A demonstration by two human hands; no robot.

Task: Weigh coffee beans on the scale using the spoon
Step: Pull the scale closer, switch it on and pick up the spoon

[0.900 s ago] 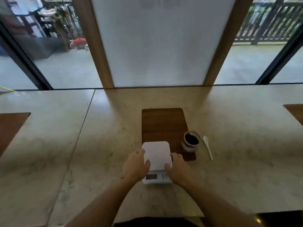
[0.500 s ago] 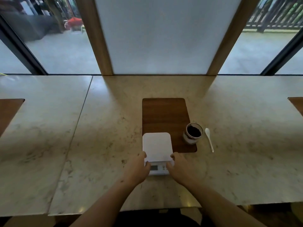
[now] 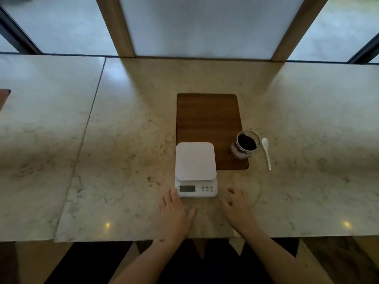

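Note:
A white digital scale [image 3: 195, 167] stands on the marble counter, its far half over the near left corner of a wooden board [image 3: 207, 119]. Its platform is bare. A glass jar of dark coffee beans [image 3: 245, 144] stands open on the board's near right corner. Just right of the jar lies a white spoon [image 3: 266, 152] on the counter, bowl pointing away. My left hand [image 3: 175, 214] rests flat, fingertips by the scale's near left corner. My right hand [image 3: 238, 208] lies near the scale's right corner, fingers loosely curled, holding nothing.
The marble counter [image 3: 123, 160] runs wide to both sides, with a seam at the left. Its near edge lies just behind my wrists. Wooden window posts [image 3: 114, 25] and frosted glass rise at the back. Another wooden board [image 3: 4, 97] peeks in at the far left.
Both hands have let go of the scale's sides and drawn back toward me. The scale now stands alone, its display uncovered. The camera has tipped further down.

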